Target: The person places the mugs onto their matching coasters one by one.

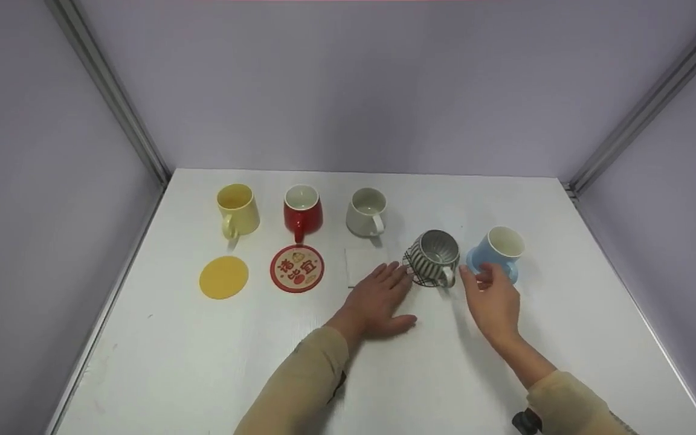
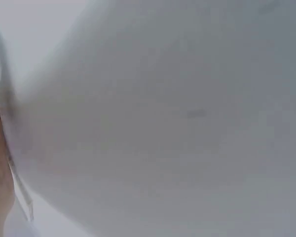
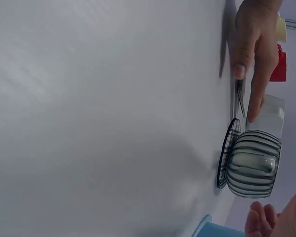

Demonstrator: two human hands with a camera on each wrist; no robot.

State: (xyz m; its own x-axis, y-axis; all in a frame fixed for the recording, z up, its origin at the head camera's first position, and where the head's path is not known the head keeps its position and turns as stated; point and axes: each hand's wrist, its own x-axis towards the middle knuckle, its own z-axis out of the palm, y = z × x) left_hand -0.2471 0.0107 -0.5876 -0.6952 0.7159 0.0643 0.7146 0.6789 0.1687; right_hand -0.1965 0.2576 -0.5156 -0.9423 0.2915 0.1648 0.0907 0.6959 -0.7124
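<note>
A green-and-white striped mug (image 1: 435, 254) stands on a round black-grid coaster (image 3: 227, 158), its handle toward me. My left hand (image 1: 381, 302) lies flat with straight fingers, the fingertips at the coaster's left edge and beside a white square coaster (image 1: 360, 261). To the right of the striped mug, my right hand (image 1: 493, 302) hovers with loosely bent fingers and holds nothing. Just beyond it a blue mug (image 1: 499, 248) sits on a blue coaster (image 1: 472, 258). In the right wrist view, a gap shows between the right fingers (image 3: 259, 217) and the striped mug.
A yellow mug (image 1: 239, 211), a red mug (image 1: 303, 214) and a pale grey mug (image 1: 363, 217) stand along the back. In front of them lie a yellow coaster (image 1: 223, 278) and a red-rimmed round coaster (image 1: 297, 269). Grey panels enclose the white table (image 1: 203, 362).
</note>
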